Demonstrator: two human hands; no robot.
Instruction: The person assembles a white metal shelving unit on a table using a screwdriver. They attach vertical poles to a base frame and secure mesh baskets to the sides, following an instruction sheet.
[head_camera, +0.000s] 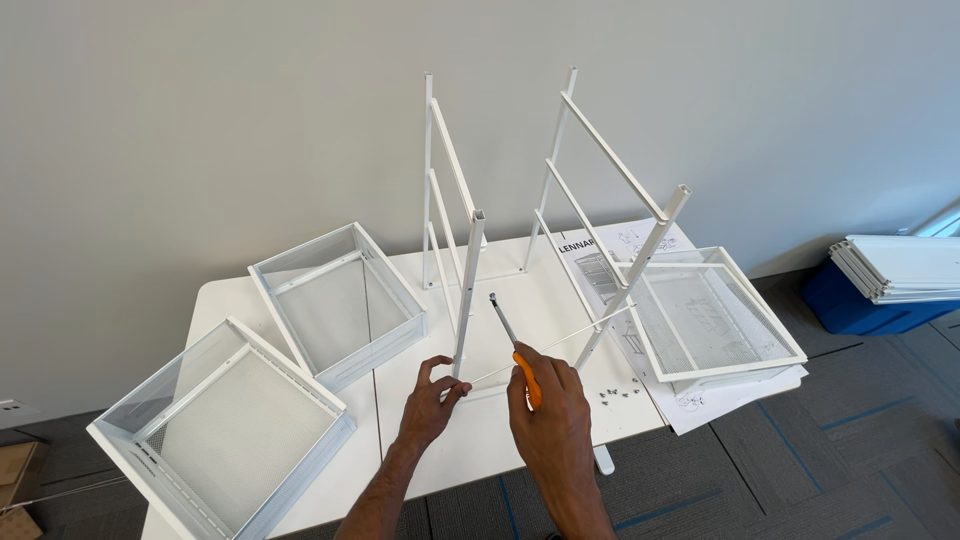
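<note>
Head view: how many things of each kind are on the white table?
White mesh drawer baskets: 3
White metal ladder-shaped side frames: 2
Orange-handled screwdriver: 1
Paper instruction sheet: 1
Cluster of small screws: 1
Total: 8

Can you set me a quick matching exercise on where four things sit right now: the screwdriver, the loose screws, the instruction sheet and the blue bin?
Things:
1. screwdriver
2. loose screws
3. instruction sheet
4. blue bin

Places:
A. on the floor at the right, under stacked white panels
B. in the right hand, tip up
C. flat on the table, partly under a mesh basket
D. scattered on the table near its front right edge

Pairs: 1-B, 2-D, 3-C, 4-A
</note>
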